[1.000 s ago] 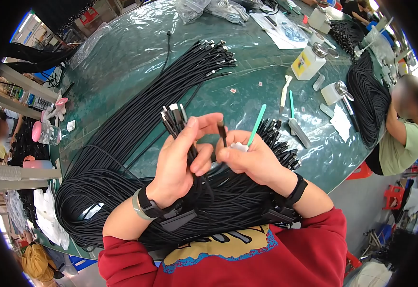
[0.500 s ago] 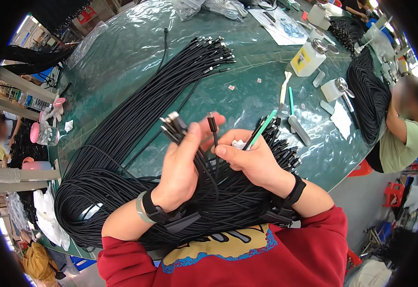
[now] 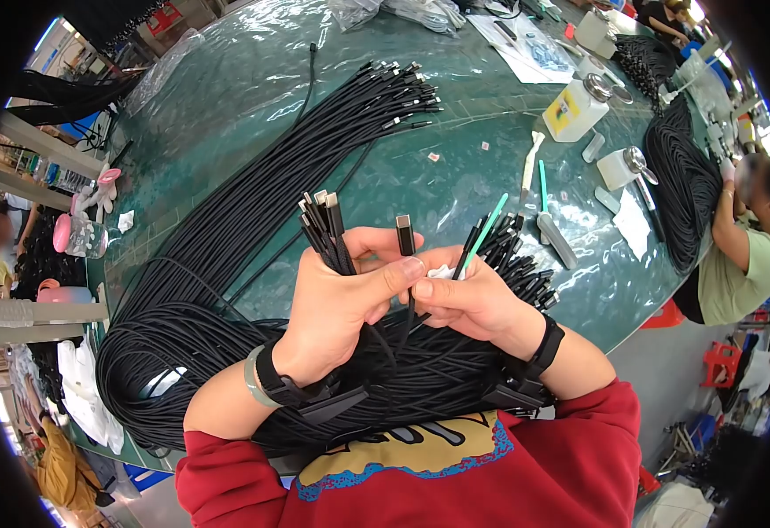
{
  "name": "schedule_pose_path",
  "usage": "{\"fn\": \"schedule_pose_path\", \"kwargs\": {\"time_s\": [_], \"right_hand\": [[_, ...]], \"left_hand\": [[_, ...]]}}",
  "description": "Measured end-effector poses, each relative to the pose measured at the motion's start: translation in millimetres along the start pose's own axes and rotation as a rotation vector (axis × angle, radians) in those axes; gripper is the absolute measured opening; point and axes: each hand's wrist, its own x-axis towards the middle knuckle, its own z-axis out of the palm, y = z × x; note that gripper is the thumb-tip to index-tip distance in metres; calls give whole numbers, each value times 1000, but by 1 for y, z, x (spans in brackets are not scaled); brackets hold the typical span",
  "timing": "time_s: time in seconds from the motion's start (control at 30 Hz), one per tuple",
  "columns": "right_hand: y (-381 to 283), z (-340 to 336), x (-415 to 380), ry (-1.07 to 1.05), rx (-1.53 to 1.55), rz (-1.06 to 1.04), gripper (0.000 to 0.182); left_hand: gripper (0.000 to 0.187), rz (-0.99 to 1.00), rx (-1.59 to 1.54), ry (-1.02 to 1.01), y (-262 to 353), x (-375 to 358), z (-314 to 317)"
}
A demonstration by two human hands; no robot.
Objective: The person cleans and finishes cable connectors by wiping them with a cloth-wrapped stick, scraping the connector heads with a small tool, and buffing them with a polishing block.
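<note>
My left hand (image 3: 341,304) grips a small bundle of black cable ends (image 3: 323,227) with metal plugs pointing up, and its thumb presses a single cable's plug (image 3: 404,236) upright. My right hand (image 3: 473,299) touches that same cable from the right and holds a green swab stick (image 3: 489,231) together with a bit of white cloth (image 3: 442,273). A big loop of black cables (image 3: 191,326) lies under both hands across the green table (image 3: 455,167).
A sheaf of cables (image 3: 350,114) fans toward the far side. A white dispenser bottle (image 3: 576,107), a second pump bottle (image 3: 621,167), swabs and a brush (image 3: 554,238) lie at the right. Another person (image 3: 741,246) sits at the right beside a cable coil (image 3: 680,189).
The single plug has shifted from my right fingers to stand upright under my left thumb. My left hand has closed around the bundle and the hands have drawn together.
</note>
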Motion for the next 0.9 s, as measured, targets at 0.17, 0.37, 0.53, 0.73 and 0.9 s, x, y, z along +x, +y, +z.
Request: {"fn": "schedule_pose_path", "kwargs": {"time_s": [0.17, 0.37, 0.53, 0.73, 0.9], "right_hand": [[-3, 1, -1, -25, -63, -4, 14], [0, -3, 0, 157, -281, -44, 10], [-3, 8, -1, 176, -197, -97, 11], [-3, 10, -2, 180, -167, -108, 13], [2, -1, 1, 192, -135, -89, 12]], "left_hand": [[23, 8, 19, 3, 0, 1, 1], [24, 33, 25, 7, -1, 0, 3], [24, 23, 13, -2, -1, -1, 2], [26, 2, -39, -40, 0, 0, 0], [30, 37, 4, -81, -2, 0, -2]]}}
